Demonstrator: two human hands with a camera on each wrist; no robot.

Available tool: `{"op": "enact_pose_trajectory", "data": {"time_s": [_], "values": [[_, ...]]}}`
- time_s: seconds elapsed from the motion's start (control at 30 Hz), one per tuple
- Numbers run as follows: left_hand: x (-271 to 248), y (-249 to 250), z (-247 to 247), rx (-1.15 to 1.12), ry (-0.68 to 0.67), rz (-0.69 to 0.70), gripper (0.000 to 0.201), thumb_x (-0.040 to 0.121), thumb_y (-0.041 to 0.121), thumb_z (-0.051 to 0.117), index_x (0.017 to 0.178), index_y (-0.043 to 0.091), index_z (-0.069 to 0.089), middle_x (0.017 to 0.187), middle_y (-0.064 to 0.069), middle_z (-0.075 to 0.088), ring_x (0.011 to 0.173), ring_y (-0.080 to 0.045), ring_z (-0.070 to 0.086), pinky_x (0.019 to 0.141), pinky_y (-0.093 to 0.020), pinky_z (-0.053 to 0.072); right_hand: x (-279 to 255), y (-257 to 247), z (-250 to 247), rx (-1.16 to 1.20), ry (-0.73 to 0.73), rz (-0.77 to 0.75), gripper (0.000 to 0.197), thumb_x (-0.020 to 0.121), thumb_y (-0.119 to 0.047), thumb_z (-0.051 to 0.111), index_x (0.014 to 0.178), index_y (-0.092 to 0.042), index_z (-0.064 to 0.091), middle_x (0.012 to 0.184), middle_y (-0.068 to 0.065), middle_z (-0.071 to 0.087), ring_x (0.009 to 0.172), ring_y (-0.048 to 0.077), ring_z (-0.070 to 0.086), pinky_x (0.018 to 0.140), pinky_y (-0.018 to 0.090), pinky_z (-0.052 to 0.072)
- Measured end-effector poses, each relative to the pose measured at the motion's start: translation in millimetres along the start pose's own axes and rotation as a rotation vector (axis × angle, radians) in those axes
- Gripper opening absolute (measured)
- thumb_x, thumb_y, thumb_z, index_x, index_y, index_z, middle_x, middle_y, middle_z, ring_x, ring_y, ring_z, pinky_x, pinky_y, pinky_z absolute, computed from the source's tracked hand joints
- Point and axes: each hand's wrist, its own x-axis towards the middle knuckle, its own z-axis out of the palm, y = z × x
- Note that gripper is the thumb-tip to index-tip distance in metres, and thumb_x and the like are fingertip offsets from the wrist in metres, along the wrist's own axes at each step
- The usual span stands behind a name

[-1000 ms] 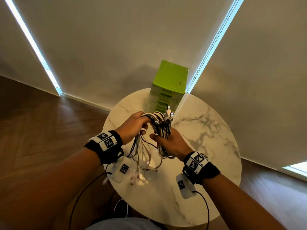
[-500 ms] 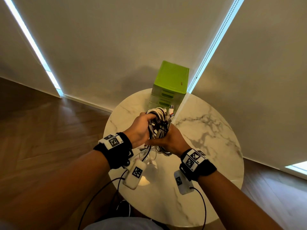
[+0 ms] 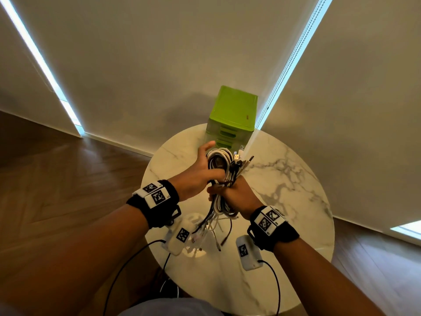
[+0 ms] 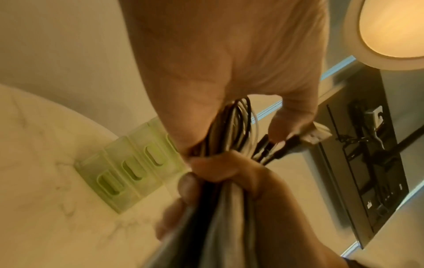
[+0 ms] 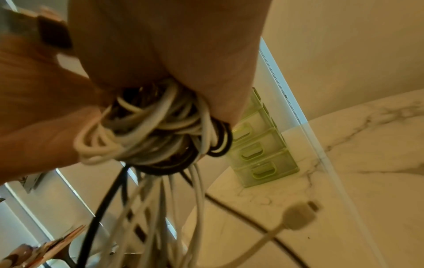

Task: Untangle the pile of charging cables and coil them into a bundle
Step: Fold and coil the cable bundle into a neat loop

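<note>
- Where writing can be read at all, it is on the wrist markers: "L1" is seen beside the black-and-white tag on the left wristband (image 3: pixel 157 197); the small print on the right wristband (image 3: pixel 270 221) is too small to be made out.
- No brand or label is seen on the cables or the drawer unit.
- left hand (image 3: pixel 196 179): thumb is laid across the looped cable bundle (image 3: pixel 222 169) at mid-height, index finger is stretched up past the top of the loops; in the left wrist view a fingertip is seen touching the plug ends (image 4: pixel 286 143). Whether the other fingers are curled round the loops cannot be told.
- Cable bundle: white, grey and black cables are looped together and held upright between both hands, above the round marble table (image 3: pixel 284 183), clear of its top.
- Plug ends (image 3: pixel 242 159) are seen sticking out to the upper right of the loops, USB-type connectors among them.
- Loose tails (image 3: pixel 211 226) are left hanging below the grip toward the table, between the two wrists.
- right hand (image 3: pixel 237 195): fingers are wrapped tight round the waist of the bundle, just below the left thumb; loops are seen bunched under the fist (image 5: pixel 160 54) in the right wrist view.
- Green drawer unit (image 3: pixel 232 119) is stood at the far table edge, behind the bundle, apart from it.
</note>
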Motion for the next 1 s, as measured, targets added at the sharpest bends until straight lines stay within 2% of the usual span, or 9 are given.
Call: {"op": "enact_pose_trajectory", "data": {"time_s": [0.1, 0.17, 0.23, 0.37, 0.53, 0.7, 0.8, 0.87, 1.0], "values": [[-4, 4, -7, 0.084, -0.124, -0.015, 0.111, 0.069, -0.008, 0.064, 0.154, 0.034, 0.005, 0.119, -0.013, 0.054, 0.080, -0.021, 0.057, 0.064, -0.035, 0.041, -5, -6, -5, 0.115, -0.035, 0.034, 0.003, 0.086, -0.001, 0.067, 0.087, 0.000, 0.070, 0.072, 0.020, 0.068, 0.067, 0.037, 0.070, 0.074, 0.054, 0.059], [-4, 4, -5, 0.135, -0.097, -0.011, 0.119, 0.069, -0.004, 0.083, 0.154, 0.032, 0.008, 0.126, -0.006, 0.057, 0.097, -0.019, 0.061, 0.075, -0.030, 0.047, -3, -7, -6, 0.047, -0.046, 0.002, 0.005, 0.089, -0.003, 0.066, 0.088, -0.003, 0.071, 0.074, 0.021, 0.070, 0.070, 0.038, 0.071, 0.074, 0.055, 0.060], [4, 3, -2, 0.245, 0.069, 0.038, 0.108, 0.064, 0.021, 0.094, 0.151, 0.023, 0.029, 0.128, 0.003, 0.061, 0.117, -0.013, 0.061, 0.092, -0.024, 0.051, 2, -8, -3, -0.008, -0.038, -0.063, 0.008, 0.086, -0.001, 0.068, 0.092, -0.006, 0.071, 0.083, 0.020, 0.072, 0.078, 0.037, 0.072, 0.077, 0.059, 0.058], [13, 1, 0, 0.268, 0.282, 0.088, 0.087, 0.047, 0.059, 0.095, 0.119, 0.020, 0.066, 0.109, 0.003, 0.075, 0.104, -0.013, 0.071, 0.094, -0.038, 0.058, 9, -13, 4, -0.060, -0.075, -0.051, 0.024, 0.083, -0.005, 0.070, 0.105, -0.001, 0.064, 0.099, 0.024, 0.068, 0.092, 0.039, 0.066, 0.085, 0.060, 0.054], [9, 9, 6, 0.325, 0.233, 0.091, 0.084, 0.055, 0.049, 0.091, 0.126, 0.022, 0.056, 0.118, 0.002, 0.070, 0.110, -0.012, 0.067, 0.099, -0.036, 0.055, 6, -10, -9, 0.090, -0.136, 0.010, 0.010, 0.087, -0.003, 0.070, 0.097, 0.001, 0.072, 0.092, 0.018, 0.075, 0.088, 0.032, 0.074, 0.088, 0.048, 0.060], [4, -8, -9, 0.263, -0.165, -0.025, 0.105, 0.075, 0.012, 0.086, 0.155, 0.025, 0.019, 0.145, -0.007, 0.056, 0.131, -0.017, 0.057, 0.110, -0.041, 0.048, 5, -11, -25, 0.382, -0.013, -0.008, 0.010, 0.091, -0.005, 0.067, 0.094, 0.003, 0.071, 0.085, 0.025, 0.070, 0.079, 0.036, 0.069, 0.074, 0.046, 0.059], [-1, -29, -10, 0.551, -0.400, -0.142, 0.080, 0.080, 0.022, 0.085, 0.147, 0.022, 0.043, 0.140, 0.003, 0.061, 0.128, -0.007, 0.057, 0.110, -0.027, 0.045, 4, -19, -30, 0.459, -0.006, 0.008, 0.015, 0.093, -0.008, 0.066, 0.083, 0.003, 0.066, 0.076, 0.017, 0.066, 0.069, 0.028, 0.068, 0.066, 0.035, 0.056], [5, -42, -8, 0.663, -0.339, -0.149, 0.052, 0.084, 0.030, 0.082, 0.131, 0.021, 0.062, 0.123, 0.004, 0.070, 0.116, -0.012, 0.064, 0.104, -0.030, 0.049, 3, -23, -32, 0.499, -0.053, 0.014, 0.015, 0.093, -0.008, 0.066, 0.081, 0.001, 0.065, 0.075, 0.015, 0.063, 0.070, 0.029, 0.067, 0.070, 0.038, 0.057], [15, -45, -20, 1.119, -0.090, -0.006, 0.031, 0.088, 0.037, 0.072, 0.115, 0.022, 0.068, 0.108, -0.002, 0.072, 0.101, -0.021, 0.066, 0.093, -0.038, 0.052, 8, -28, -43, 0.445, -0.019, 0.034, 0.020, 0.092, -0.011, 0.067, 0.073, -0.004, 0.067, 0.070, 0.013, 0.064, 0.074, 0.033, 0.064, 0.072, 0.042, 0.054]]}}
